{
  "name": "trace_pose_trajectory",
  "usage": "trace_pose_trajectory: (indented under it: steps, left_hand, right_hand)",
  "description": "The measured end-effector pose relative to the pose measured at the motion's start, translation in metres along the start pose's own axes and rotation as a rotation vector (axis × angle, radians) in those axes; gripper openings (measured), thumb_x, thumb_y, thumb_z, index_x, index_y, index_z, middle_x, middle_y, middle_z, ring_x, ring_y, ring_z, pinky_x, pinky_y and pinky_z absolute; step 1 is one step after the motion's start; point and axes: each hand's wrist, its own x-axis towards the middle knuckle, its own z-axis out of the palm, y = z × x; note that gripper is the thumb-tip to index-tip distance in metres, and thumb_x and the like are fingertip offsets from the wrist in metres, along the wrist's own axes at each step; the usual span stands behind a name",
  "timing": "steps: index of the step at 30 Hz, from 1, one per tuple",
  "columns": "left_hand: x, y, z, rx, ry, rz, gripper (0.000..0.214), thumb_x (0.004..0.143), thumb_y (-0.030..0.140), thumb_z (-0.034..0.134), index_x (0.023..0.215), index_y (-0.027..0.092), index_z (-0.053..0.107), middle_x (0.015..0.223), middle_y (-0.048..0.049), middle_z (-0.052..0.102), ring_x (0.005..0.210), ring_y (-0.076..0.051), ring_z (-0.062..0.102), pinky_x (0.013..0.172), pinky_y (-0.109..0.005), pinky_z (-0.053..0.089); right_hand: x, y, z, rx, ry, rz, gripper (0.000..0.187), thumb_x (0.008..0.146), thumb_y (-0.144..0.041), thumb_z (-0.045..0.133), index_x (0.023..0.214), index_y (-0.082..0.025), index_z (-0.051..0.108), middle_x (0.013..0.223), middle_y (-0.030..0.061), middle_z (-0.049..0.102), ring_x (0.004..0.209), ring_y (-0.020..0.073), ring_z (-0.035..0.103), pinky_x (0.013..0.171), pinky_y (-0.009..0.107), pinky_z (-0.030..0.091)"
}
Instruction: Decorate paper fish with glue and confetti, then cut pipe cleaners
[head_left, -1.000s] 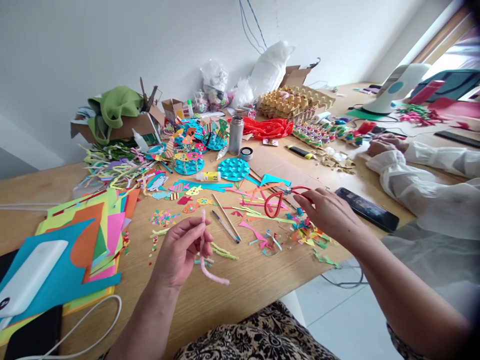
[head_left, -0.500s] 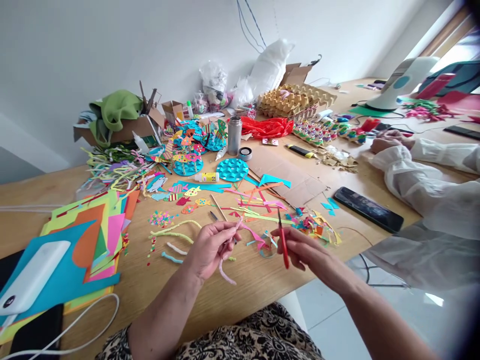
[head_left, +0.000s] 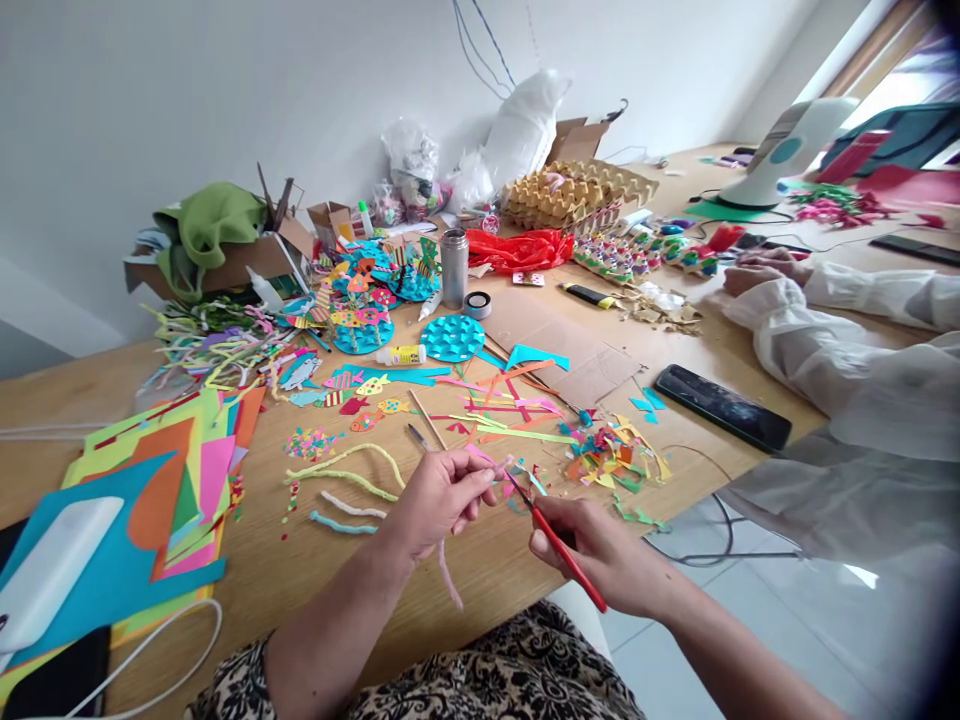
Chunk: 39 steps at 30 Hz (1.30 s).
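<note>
A pale pink pipe cleaner (head_left: 450, 578) is pinched in my left hand (head_left: 448, 497), one end poking out past the fingertips and the long end dangling below. My right hand (head_left: 589, 545) grips red-handled scissors (head_left: 568, 562). Their blades point up and left, right by the pipe cleaner's short end; whether they touch it I cannot tell. Left of my left hand lie a yellow pipe cleaner (head_left: 352, 452), a white one (head_left: 351, 506) and a light blue one (head_left: 341, 524). A pen (head_left: 417, 436) and a thin wooden stick (head_left: 427, 418) rest just beyond it.
Coloured paper sheets (head_left: 169, 480) and a white power bank (head_left: 60, 565) lie at left. Paper fish (head_left: 373, 385), a glue bottle (head_left: 401, 355), a blue scalloped disc (head_left: 452, 339) and a metal bottle (head_left: 454, 270) stand further back. At right are a phone (head_left: 722, 408) and another person's sleeves (head_left: 795, 345).
My right hand has brought the scissors left, turning their blades toward the pipe cleaner's end. My left hand has moved slightly right. The whole view has shifted a little.
</note>
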Motion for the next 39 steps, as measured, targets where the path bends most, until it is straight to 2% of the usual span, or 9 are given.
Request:
trace_pose_trajectory:
  steps: [5,11,16,20,25,29,31,35,39]
  left_hand:
    - [0.003,0.002,0.009,0.122,-0.025,-0.006,0.029,0.074,0.041,0.067,0.081,0.013,0.066,0.061,0.0011,0.058,0.041,-0.004,0.040,0.031,-0.014,0.027]
    - [0.012,0.007,0.020,0.193,-0.049,-0.017,0.023,0.076,0.036,0.062,0.079,0.013,0.064,0.063,-0.0002,0.060,0.041,-0.005,0.040,0.033,-0.015,0.027]
    - [0.033,0.006,0.035,0.368,-0.098,-0.009,0.019,0.083,0.029,0.053,0.079,0.014,0.063,0.066,-0.0018,0.063,0.044,-0.006,0.043,0.041,-0.017,0.032]
    - [0.050,-0.001,0.048,0.469,-0.102,0.031,0.023,0.083,0.027,0.054,0.068,0.014,0.064,0.059,-0.0010,0.061,0.049,-0.009,0.048,0.049,-0.020,0.037]
    - [0.060,-0.006,0.057,0.608,-0.136,0.069,0.019,0.080,0.020,0.055,0.067,0.015,0.069,0.057,-0.0002,0.061,0.053,-0.012,0.050,0.051,-0.022,0.035]
    - [0.069,-0.006,0.062,0.695,-0.145,0.063,0.017,0.080,0.020,0.057,0.070,0.016,0.071,0.061,-0.0008,0.064,0.056,-0.012,0.054,0.053,-0.022,0.037]
    - [0.075,-0.007,0.064,0.738,-0.130,0.051,0.015,0.079,0.022,0.060,0.070,0.015,0.071,0.063,-0.0014,0.066,0.058,-0.013,0.057,0.053,-0.021,0.037]
    - [0.083,-0.011,0.066,0.819,-0.131,0.039,0.018,0.080,0.023,0.061,0.067,0.015,0.071,0.062,-0.0027,0.067,0.056,-0.013,0.057,0.052,-0.023,0.037]
    - [0.082,-0.012,0.067,0.905,-0.130,0.061,0.020,0.083,0.025,0.059,0.070,0.016,0.073,0.068,-0.0054,0.070,0.063,-0.016,0.061,0.059,-0.025,0.041]
  right_hand:
    - [0.002,0.004,-0.001,0.027,0.007,0.022,0.049,0.086,-0.065,0.050,0.067,-0.020,0.040,0.058,-0.0061,0.034,0.053,0.0088,0.028,0.048,0.024,0.023]
    - [-0.002,0.010,-0.002,0.089,0.064,0.062,0.053,0.085,-0.068,0.049,0.063,-0.020,0.041,0.054,-0.0045,0.041,0.048,0.0086,0.034,0.044,0.023,0.024]
    - [-0.008,0.014,0.000,0.230,0.164,0.189,0.057,0.081,-0.074,0.046,0.060,-0.022,0.038,0.045,-0.0042,0.044,0.042,0.0092,0.036,0.042,0.023,0.025]
    - [-0.013,0.020,0.002,0.321,0.211,0.272,0.059,0.079,-0.077,0.043,0.059,-0.023,0.037,0.041,-0.0042,0.044,0.039,0.0100,0.038,0.043,0.023,0.029]
    - [-0.018,0.026,-0.002,0.323,0.181,0.273,0.061,0.077,-0.080,0.042,0.056,-0.023,0.040,0.043,-0.0017,0.047,0.042,0.0116,0.043,0.043,0.024,0.032]
    - [-0.020,0.034,-0.005,0.282,0.221,0.291,0.065,0.082,-0.079,0.037,0.051,-0.022,0.041,0.041,-0.0002,0.047,0.041,0.0107,0.039,0.044,0.024,0.031]
    - [-0.020,0.038,-0.004,0.265,0.238,0.324,0.069,0.084,-0.078,0.032,0.047,-0.021,0.041,0.039,-0.0002,0.043,0.040,0.0103,0.037,0.044,0.024,0.030]
    - [-0.019,0.041,-0.001,0.277,0.172,0.416,0.073,0.085,-0.078,0.024,0.045,-0.021,0.043,0.037,-0.0025,0.032,0.035,0.0100,0.030,0.038,0.025,0.022]
    - [-0.017,0.041,0.002,0.318,0.202,0.372,0.071,0.086,-0.077,0.026,0.044,-0.022,0.043,0.042,0.0014,0.041,0.041,0.0121,0.039,0.040,0.026,0.027]
